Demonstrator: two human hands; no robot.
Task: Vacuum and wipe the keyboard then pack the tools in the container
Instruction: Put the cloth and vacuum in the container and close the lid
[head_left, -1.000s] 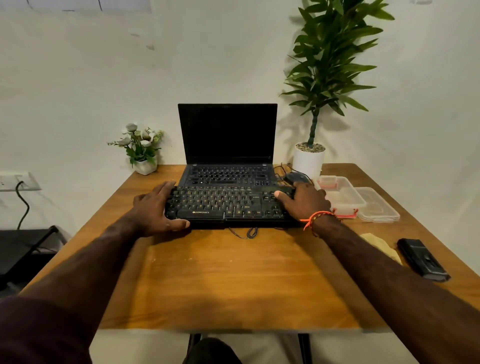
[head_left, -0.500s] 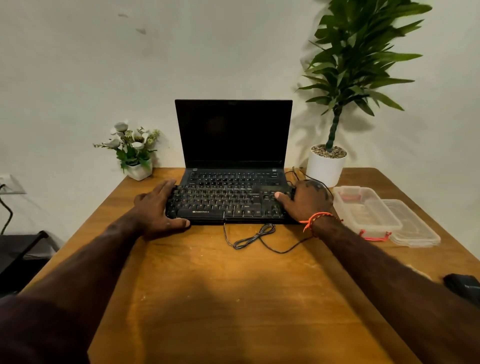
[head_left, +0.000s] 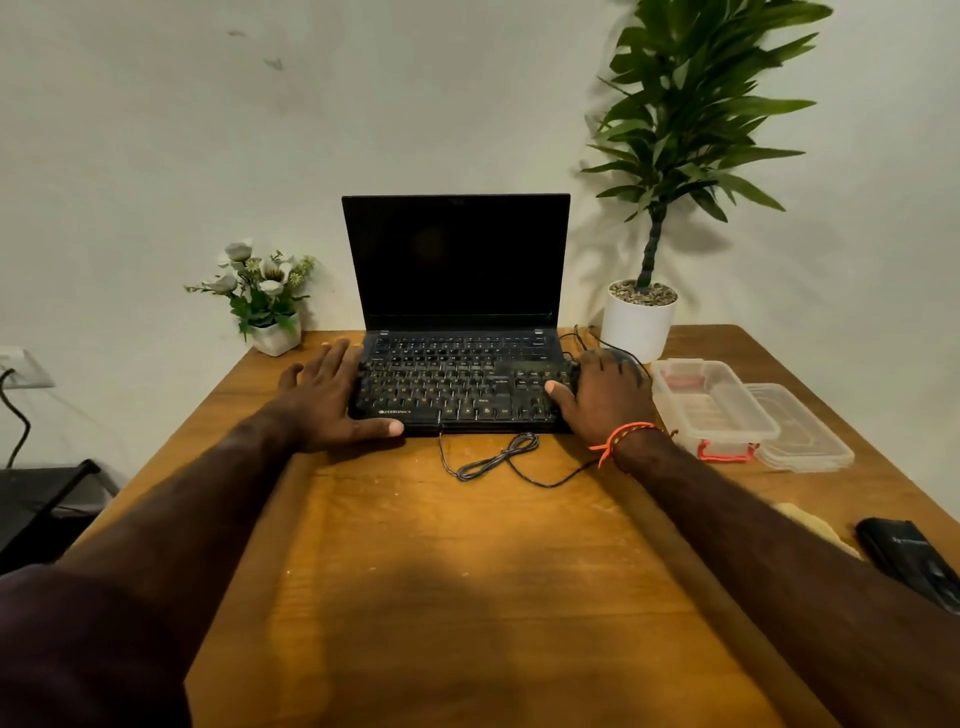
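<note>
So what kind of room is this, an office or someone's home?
Probably a small home desk or study corner: a wooden table against a plain wall holds an open laptop, a separate keyboard, and two potted plants.

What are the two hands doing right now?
Left hand: open, fingers straight, against the keyboard's left end.
Right hand: grips the keyboard's right end.
</note>
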